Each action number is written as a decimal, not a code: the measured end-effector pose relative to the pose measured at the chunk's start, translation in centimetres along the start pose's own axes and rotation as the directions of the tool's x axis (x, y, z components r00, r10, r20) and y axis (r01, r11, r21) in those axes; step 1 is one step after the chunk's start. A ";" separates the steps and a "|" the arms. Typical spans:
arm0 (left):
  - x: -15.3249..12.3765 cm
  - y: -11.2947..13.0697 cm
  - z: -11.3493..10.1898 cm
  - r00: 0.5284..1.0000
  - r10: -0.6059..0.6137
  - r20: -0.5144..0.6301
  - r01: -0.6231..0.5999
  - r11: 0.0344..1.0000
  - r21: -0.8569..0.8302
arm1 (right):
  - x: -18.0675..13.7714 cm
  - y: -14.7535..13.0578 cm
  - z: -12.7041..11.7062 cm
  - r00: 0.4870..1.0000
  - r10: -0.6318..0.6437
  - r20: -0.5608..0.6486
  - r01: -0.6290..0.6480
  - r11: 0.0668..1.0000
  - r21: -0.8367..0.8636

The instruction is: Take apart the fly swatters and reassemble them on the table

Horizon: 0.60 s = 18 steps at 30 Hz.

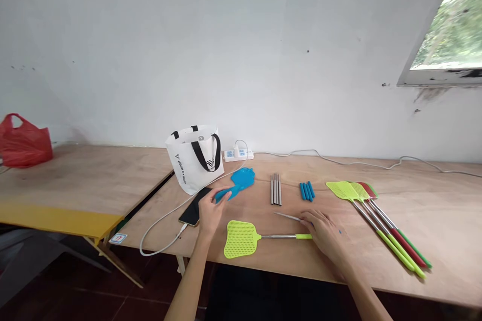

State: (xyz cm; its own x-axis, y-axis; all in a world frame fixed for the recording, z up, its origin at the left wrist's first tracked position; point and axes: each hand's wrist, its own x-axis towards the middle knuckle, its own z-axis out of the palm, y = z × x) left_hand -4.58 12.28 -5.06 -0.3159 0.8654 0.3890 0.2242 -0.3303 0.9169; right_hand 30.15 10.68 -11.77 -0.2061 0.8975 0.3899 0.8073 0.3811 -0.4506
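My left hand is closed, pinching the narrow end of a blue fly swatter head. Whether more heads lie under it I cannot tell. My right hand has its fingers closed over a thin metal rod low above the table; a bit of blue shows at its far side. Just below lies a yellow-green fly swatter, its grip end partly hidden by my right hand. Several loose metal rods lie side by side between my hands. To their right sit several blue grips.
Finished-looking swatters in yellow-green, red and green lie at the right. A white bag, a power strip and a phone on a white cable are at the left. A red plastic bag sits on the neighbouring table.
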 end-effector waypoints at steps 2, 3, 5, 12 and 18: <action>-0.1 0.2 0.6 0.987 -0.162 0.000 0.159 0.968 -0.192 | 0.0 -0.3 -0.5 0.999 0.044 -0.019 -0.042 0.994 0.097; -0.2 0.3 0.9 0.973 -0.230 0.002 0.222 0.936 -0.272 | 0.0 -0.7 -0.9 0.998 0.063 -0.030 -0.058 0.987 0.149; -0.5 0.8 1.6 0.946 -0.323 0.021 0.306 0.871 -0.384 | -0.2 -1.7 -1.5 0.996 0.066 -0.065 -0.049 0.972 0.232; -2.2 2.5 3.6 0.889 -0.394 0.232 0.456 0.736 -0.500 | -0.5 -4.8 -2.1 0.987 -0.073 -0.143 0.110 0.958 0.266; -2.5 2.5 3.9 0.866 -0.410 0.285 0.500 0.706 -0.502 | -0.7 -5.0 -2.4 0.982 -0.101 -0.160 0.138 0.962 0.238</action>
State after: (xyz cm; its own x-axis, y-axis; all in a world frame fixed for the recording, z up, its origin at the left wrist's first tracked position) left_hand 0.33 10.75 -4.10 -0.1028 0.9926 -0.0647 -0.4620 0.0100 0.8868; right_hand 27.54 7.58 -7.88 -0.1951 0.8071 0.5572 0.6163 0.5428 -0.5705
